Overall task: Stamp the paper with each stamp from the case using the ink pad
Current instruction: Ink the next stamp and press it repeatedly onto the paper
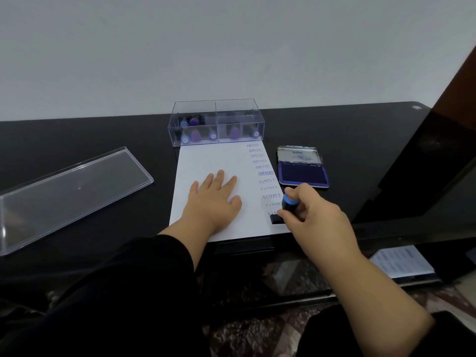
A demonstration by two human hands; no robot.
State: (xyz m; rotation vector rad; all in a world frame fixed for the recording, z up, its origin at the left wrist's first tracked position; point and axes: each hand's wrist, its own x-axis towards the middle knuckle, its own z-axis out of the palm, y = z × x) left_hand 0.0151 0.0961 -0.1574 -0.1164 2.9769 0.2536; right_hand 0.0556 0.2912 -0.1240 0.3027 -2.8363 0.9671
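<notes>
The left hand (213,199) lies flat, fingers spread, on the white paper (206,161). The right hand (309,212) grips a black stamp (283,210), its base pressed on the paper's right edge under the SAMPLE prints. The open ink pad (302,172) sits beside the paper, the clear stamp case (216,123) at its far edge, on the black surface (103,140)

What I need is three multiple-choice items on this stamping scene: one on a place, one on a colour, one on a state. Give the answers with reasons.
1. Where does the ink pad lie?
A. right of the paper
B. inside the case
C. on the case lid

2. What colour is the cap of the stamp in the right hand?
A. red
B. blue
C. green

3. How is the left hand?
A. flat on the paper
B. gripping a stamp
C. lifting the lid

Answers: 1 A, the open pad sits beside the sheet's right edge. 2 B, a blue top shows between the fingers. 3 A, straight fingers press the sheet.
</notes>
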